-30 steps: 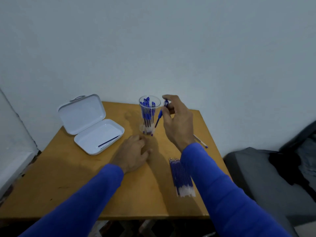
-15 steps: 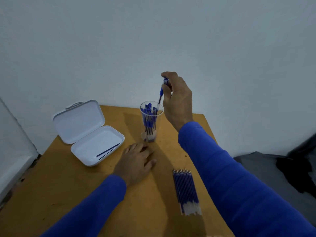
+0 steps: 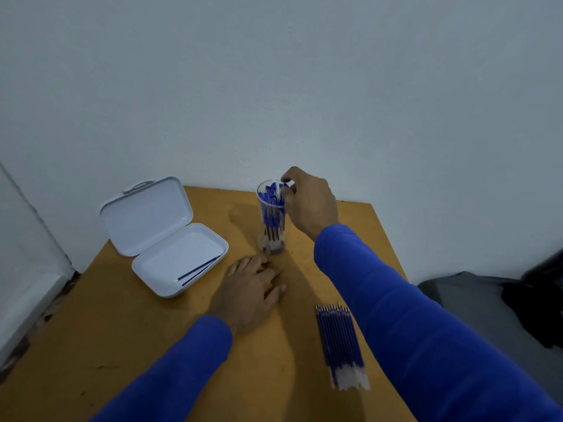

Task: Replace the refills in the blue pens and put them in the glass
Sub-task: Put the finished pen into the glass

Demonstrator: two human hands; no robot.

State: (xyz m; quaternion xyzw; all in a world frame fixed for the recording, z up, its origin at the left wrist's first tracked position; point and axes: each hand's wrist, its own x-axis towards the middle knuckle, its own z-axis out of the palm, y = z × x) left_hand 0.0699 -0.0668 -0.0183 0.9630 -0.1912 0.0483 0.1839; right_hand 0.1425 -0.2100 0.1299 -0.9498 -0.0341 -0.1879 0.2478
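Two hands | right hand (image 3: 309, 202) grip pinches pen (image 3: 285, 190) at glass (image 3: 272, 220) rim, lowering it in | left hand (image 3: 248, 289) flat, relaxed on bench (image 3: 122, 330), lower centre

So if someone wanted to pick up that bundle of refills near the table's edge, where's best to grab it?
Grip the refill bundle across its blue middle, from above, thumb and fingers on its long sides. It lies flat on the table, and a middle grip probably keeps it together.
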